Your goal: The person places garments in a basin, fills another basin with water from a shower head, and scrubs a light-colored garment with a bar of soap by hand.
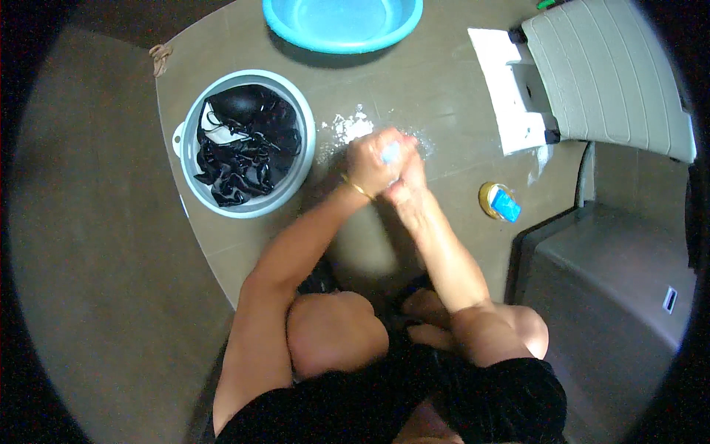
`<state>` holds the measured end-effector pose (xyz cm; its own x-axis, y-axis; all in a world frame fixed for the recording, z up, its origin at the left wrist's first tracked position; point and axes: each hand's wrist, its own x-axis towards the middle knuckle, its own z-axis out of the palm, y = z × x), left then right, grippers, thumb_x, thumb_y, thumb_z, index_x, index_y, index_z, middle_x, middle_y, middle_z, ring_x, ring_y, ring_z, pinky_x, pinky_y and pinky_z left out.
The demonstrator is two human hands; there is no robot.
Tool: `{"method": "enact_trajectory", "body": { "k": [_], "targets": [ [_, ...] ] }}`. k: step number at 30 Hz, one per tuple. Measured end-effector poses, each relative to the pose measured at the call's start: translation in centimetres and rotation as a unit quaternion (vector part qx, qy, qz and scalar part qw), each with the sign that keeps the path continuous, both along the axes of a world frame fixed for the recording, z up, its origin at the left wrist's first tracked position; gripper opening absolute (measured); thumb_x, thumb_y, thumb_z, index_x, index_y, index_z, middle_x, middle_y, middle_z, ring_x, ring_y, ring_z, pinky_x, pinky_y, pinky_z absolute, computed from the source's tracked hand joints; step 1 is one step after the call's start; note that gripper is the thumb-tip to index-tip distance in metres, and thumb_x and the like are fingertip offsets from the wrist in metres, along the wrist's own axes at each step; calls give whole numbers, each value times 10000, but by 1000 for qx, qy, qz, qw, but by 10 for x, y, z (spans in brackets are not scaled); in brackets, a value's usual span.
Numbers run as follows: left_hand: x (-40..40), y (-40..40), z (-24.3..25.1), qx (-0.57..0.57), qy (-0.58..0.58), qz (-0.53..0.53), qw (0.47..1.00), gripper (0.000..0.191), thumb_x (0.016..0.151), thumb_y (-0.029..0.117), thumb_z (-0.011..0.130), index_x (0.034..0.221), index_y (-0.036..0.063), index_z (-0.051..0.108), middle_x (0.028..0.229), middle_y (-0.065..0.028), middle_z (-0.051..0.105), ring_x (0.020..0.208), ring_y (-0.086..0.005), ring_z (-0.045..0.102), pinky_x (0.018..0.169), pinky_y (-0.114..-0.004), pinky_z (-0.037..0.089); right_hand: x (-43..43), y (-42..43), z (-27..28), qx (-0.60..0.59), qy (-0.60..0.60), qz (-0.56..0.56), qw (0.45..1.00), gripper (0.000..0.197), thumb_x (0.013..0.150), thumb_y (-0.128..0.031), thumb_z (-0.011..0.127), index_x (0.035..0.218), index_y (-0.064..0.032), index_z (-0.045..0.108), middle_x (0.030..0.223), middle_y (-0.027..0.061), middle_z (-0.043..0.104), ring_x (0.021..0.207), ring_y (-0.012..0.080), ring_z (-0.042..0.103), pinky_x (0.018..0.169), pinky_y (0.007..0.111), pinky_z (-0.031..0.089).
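My left hand (373,162), with a gold bangle at its wrist, is closed around a pale blue-white object (390,152), only partly visible. Against it, from the right side, presses my right hand (409,172), its fingers blurred and partly hidden; whether it also grips the object is unclear. White suds (353,126) lie on the floor just beyond both hands. To the left stands a grey-blue round basin (307,161) holding shiny wet black fabric (249,161) and a white piece with a dark cord.
A turquoise basin (344,46) stands at the top. Right of my hands, a blue block (506,206) rests on a round yellowish container (486,198). A grey ribbed plastic piece (602,77) with a white panel (496,94) lies upper right, above a dark raised ledge (604,266).
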<state>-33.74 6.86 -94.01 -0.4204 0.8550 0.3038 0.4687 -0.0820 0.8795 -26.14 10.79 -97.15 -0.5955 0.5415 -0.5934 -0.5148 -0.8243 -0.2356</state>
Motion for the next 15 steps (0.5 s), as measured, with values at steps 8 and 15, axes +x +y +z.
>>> {"method": "enact_trajectory", "body": {
  "k": [8, 15],
  "targets": [
    [-14, 18, -2, 11, -259, -8, 966, 138, 794, 147, 645, 732, 39, 585, 561, -85, 560, 510, -121, 555, 462, -289, 437, -5, -7, 12, -38, -39, -16, 998, 236, 918, -300, 453, 740, -154, 504, 604, -22, 523, 596, 161, 552, 610, 334, 490],
    [-68, 5, -42, -30, -277, -29, 960, 165, 755, 118, 689, 856, -3, 638, 872, -71, 640, 838, -116, 582, 751, -255, 459, 3, 50, 28, -30, 57, 14, 998, 219, 859, -275, 598, 724, -120, 521, 629, 9, 537, 603, 161, 549, 625, 308, 485]
  ]
}}
